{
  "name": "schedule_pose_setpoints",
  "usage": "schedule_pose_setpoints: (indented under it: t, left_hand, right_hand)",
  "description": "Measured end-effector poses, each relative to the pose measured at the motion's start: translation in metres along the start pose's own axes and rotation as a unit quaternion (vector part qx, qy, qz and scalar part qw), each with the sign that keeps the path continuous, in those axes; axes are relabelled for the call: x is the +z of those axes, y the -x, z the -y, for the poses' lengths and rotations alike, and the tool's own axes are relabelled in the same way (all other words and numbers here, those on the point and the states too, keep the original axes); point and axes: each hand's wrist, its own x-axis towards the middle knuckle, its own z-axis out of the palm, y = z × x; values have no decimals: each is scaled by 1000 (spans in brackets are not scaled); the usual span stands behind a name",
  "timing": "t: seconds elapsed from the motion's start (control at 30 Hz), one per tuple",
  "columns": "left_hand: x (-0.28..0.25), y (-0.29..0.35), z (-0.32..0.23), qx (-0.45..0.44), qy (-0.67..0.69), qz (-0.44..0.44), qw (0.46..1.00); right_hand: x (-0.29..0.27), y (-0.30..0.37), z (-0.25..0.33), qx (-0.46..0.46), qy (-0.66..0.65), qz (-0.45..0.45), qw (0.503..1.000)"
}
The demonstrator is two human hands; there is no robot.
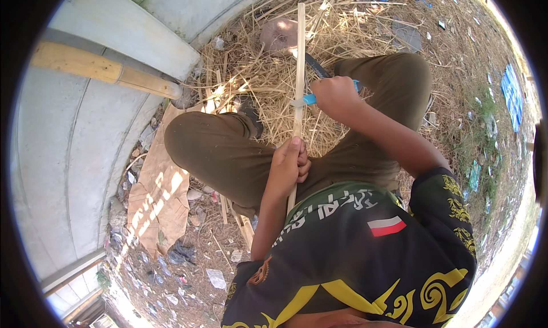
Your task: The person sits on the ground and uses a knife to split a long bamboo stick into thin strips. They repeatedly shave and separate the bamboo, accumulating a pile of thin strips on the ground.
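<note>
A long pale bamboo strip [299, 60] runs upright through the middle of the view, its far end past my knees. My left hand [288, 161] is closed around the strip's lower part, close to my lap. In my right hand [335, 98], closed in a fist, is a blue-handled tool [310, 99]. Its pale tip lies against the strip, a little beyond my left hand; whether that tip is a knife blade I cannot tell. The strip's near end runs down beside my left forearm and shirt.
Between and beyond my bent legs [222, 142] lie many loose shavings [262, 77]. A rounded stone [279, 34] and a dark band-like thing [315, 65] are near the strip. At left stand a grey panel wall [74, 145], a bamboo pole [108, 71] and flattened cardboard [160, 197].
</note>
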Motion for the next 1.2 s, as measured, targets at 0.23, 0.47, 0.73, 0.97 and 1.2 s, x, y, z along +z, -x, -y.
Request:
schedule_pose_setpoints:
  t: [0.23,0.47,0.73,0.97,1.2]
  left_hand:
    - [0,-3,-1,16,-9,-24,1000]
    - [10,3,11,-12,-57,-14,998]
    - [2,-2,1,-32,-7,5,999]
    - [12,-5,17,-16,-135,-55,989]
    - [3,-16,36,52,-323,-109,939]
  right_hand:
    - [19,-24,-4,22,23,-98,995]
    - [3,-75,-71,312,6,-37,949]
    - [-17,-66,-67,119,64,26,990]
    - [-13,4,-19,-8,54,83,995]
    - [-14,6,-17,0,64,139,988]
